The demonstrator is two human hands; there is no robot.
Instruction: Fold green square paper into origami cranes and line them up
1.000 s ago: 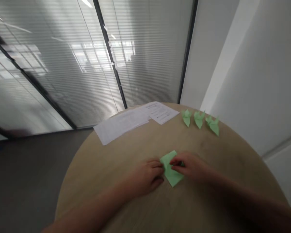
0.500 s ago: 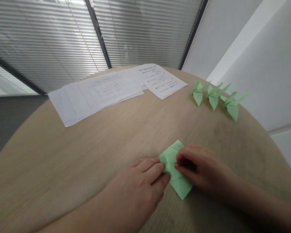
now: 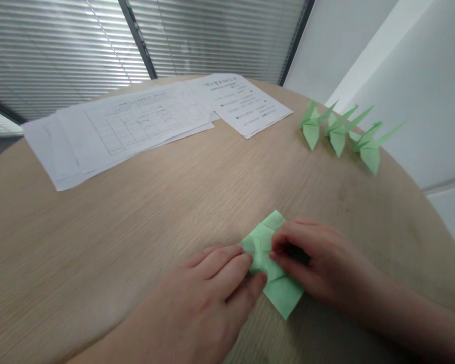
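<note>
When the clock is read with the folded green paper (image 3: 282, 296) as its centre and twelve toward the far rim of the desk (image 3: 155, 217), the white printed sheets (image 3: 144, 124) occupy the sector from ten to twelve, overlapping and well apart from both hands. The left hand (image 3: 200, 298) enters from eight o'clock, back upward, its fingers extended and lying close together; the thumb stands slightly separate. Fingertips and thumb bear on the paper's left edge, pressing rather than gripping, and the paper lies at two o'clock from this palm. The paper itself rests on the desk between the two hands, its long axis running from eleven to five, with raised creases across its middle. Neither hand can be called nearer, since both are at the paper. The right hand (image 3: 318, 258) enters from four o'clock, with the paper at nine o'clock from its knuckles. It is held on edge, thumb side toward the viewer; the index finger and thumb curve around a gap and come together at their tips above the centre creases. Whether a flap is pinched there cannot be told. Three folded green birds (image 3: 337, 144) stand in a row toward one o'clock, near the desk's rim, touched by neither hand.
</note>
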